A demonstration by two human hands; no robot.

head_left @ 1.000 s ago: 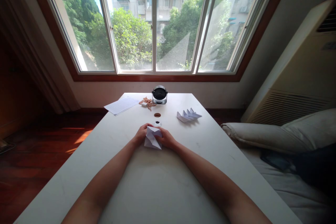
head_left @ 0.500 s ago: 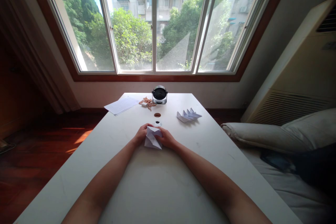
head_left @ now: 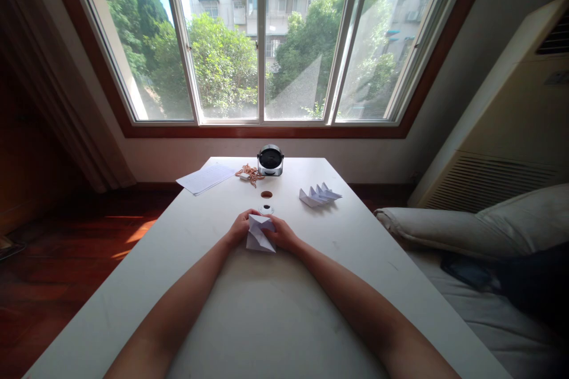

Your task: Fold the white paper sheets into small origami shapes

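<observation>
A white sheet of folded paper (head_left: 259,239) is held between both hands over the middle of the table, its creased flaps facing me. My left hand (head_left: 240,226) grips its left upper edge, fingers closed and partly hidden behind it. On the other side my right hand (head_left: 283,233) pinches the paper, with the thumb lying on its front. Beyond and to the right, several folded white paper pieces (head_left: 319,195) stand in a row, apart from both hands.
Just past the hands, the white table (head_left: 351,284) has a round hole (head_left: 267,195) and a loose ring-shaped cover (head_left: 267,209). Farther back are a black round device on a stand (head_left: 270,161), a coiled orange cable (head_left: 252,174) and flat paper sheets (head_left: 207,177). A sofa (head_left: 471,231) borders the right.
The folded paper has shifted very slightly to the right in my hands. Both hands keep nearly the same place and grip.
</observation>
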